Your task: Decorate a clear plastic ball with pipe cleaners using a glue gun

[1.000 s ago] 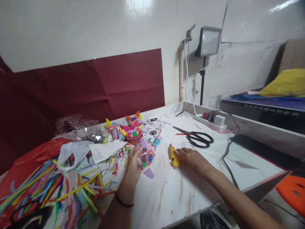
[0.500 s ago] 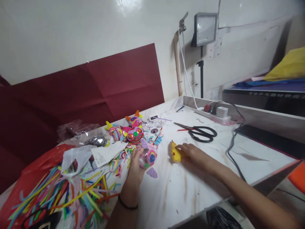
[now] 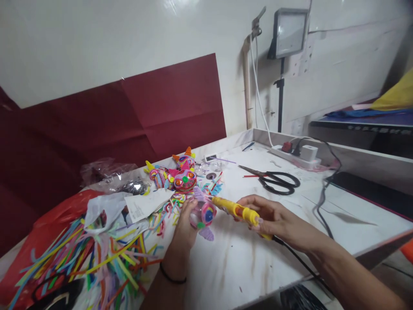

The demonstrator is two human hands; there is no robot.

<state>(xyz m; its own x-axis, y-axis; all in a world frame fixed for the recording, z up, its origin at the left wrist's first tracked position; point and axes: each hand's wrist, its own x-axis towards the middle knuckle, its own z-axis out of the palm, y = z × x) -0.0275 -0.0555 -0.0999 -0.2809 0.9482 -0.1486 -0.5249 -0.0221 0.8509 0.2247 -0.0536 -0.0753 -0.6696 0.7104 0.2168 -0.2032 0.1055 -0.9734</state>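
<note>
My left hand (image 3: 185, 223) is closed around a clear ball ornament (image 3: 196, 215) decorated with coiled pipe cleaners, a blue eye, a green spot and lilac ear-like pieces. In my right hand (image 3: 274, 217) is a yellow glue gun (image 3: 238, 211), its black cord trailing toward the table's front edge. The gun's tip points left, close to the upper lilac piece; whether they touch I cannot tell. Just beyond the ball lie finished-looking colourful fish-like ornaments (image 3: 185, 180).
Black-handled scissors (image 3: 279, 181) lie behind my right hand. Loose pipe cleaners (image 3: 106, 262) and a red plastic bag (image 3: 41, 232) cover the left side. A power strip (image 3: 297, 158) runs along the back right rim, beside a black mat (image 3: 371, 193). A lamp (image 3: 290, 33) stands behind.
My right hand has lifted the yellow glue gun off the table and brought its tip left to the ball. My left hand still holds the ball in nearly the same place.
</note>
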